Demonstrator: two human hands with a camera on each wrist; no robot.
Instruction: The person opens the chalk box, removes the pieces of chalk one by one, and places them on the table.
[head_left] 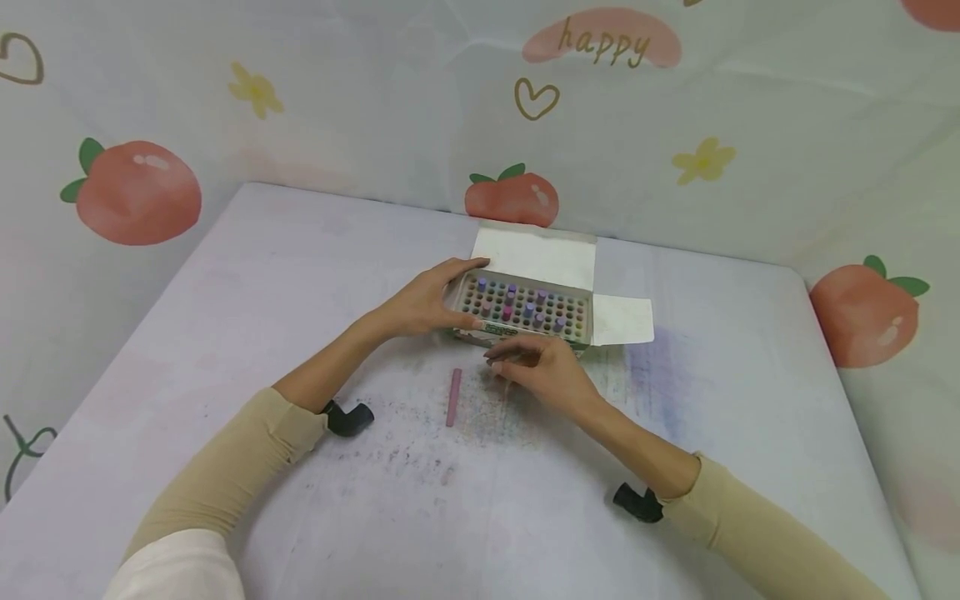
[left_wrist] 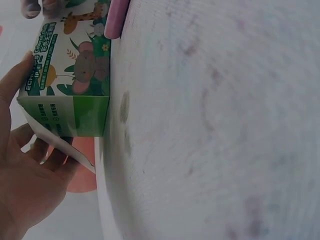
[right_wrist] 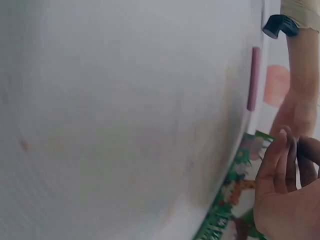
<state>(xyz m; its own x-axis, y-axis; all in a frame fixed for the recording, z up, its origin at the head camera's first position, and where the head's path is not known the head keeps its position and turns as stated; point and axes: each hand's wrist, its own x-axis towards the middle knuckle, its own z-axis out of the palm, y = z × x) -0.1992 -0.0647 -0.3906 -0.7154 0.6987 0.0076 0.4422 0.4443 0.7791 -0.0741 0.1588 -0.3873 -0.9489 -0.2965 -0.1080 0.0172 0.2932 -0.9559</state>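
Observation:
An open cardboard box of chalk (head_left: 525, 308) stands on the table, with several purple and pink sticks rising above the others in its rows. My left hand (head_left: 427, 300) grips its left end; in the left wrist view the thumb lies on the box's printed front (left_wrist: 75, 60), and the fingers are behind a side flap (left_wrist: 55, 137). In front of the box is my right hand (head_left: 543, 371), fingers bent toward the thumb. The right wrist view shows smudged fingertips (right_wrist: 285, 137) with nothing visible between them. A single pink chalk stick (head_left: 453, 398) lies on the table, left of the right hand.
The box's lid (head_left: 536, 252) leans back open, and a white flap (head_left: 622, 320) spreads to its right. Chalk dust (head_left: 495, 408) marks the pale tabletop (head_left: 315, 233). Behind stands a cloth backdrop (head_left: 375, 108) printed with fruit. Black wrist mounts (head_left: 351, 419) sit under both forearms.

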